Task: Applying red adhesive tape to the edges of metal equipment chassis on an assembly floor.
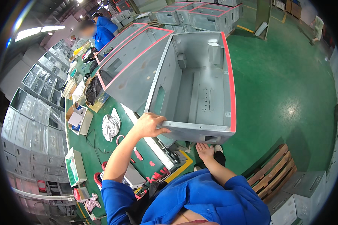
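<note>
Metal box (199, 90) out past the right edge of the bench (127, 123), red tape (230, 82) along one rim! My left hand (149, 125) gripped its near-left corner; my right hand (205, 151) was open, palm up, just below the near side, contact impossible to tell.

L fingers (160, 119) grip gry mtl box (193, 132).

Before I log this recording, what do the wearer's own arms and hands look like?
The left hand and right hand are bare, without gloves; no watch or bracelet shows. Bright-blue sleeves leave the forearms uncovered.
</note>
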The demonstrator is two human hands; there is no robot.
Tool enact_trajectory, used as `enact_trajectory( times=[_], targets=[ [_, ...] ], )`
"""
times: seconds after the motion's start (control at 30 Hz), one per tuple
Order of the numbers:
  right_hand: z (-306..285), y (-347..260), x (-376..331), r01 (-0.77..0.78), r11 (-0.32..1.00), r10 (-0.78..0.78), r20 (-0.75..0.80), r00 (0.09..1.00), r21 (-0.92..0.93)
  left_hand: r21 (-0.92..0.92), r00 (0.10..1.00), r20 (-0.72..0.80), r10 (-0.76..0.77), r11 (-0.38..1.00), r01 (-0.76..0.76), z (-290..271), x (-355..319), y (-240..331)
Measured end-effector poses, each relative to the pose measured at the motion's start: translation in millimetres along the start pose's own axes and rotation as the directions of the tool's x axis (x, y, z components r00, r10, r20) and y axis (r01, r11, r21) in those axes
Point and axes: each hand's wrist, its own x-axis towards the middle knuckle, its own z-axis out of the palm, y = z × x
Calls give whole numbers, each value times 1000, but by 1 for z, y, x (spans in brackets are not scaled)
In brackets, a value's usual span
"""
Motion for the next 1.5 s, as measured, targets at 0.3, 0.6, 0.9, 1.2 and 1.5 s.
enact_trajectory(
  times=[0.3,0.6,0.9,1.2,1.5],
  targets=[
    [21,30,20,69,990,-60,-78,995,120,-12,1000,-11,-28,1000,28,3,-2,5],
    [-26,-83,-9,125,973,-93,164,982,-195,-136,965,192,-178,969,206,40,-9,138],
    [69,-155,-93,314,758,-242,200,949,-572,-49,881,48,471,882,-469,3,84,44],
    [121,-170,-14,141,588,-188,35,982,-796,15,900,-211,382,922,-387,49,162,-8],
    [214,-199,67,-35,311,-5,-39,999,-950,38,983,-181,38,999,-31,53,163,51]
  ],
)
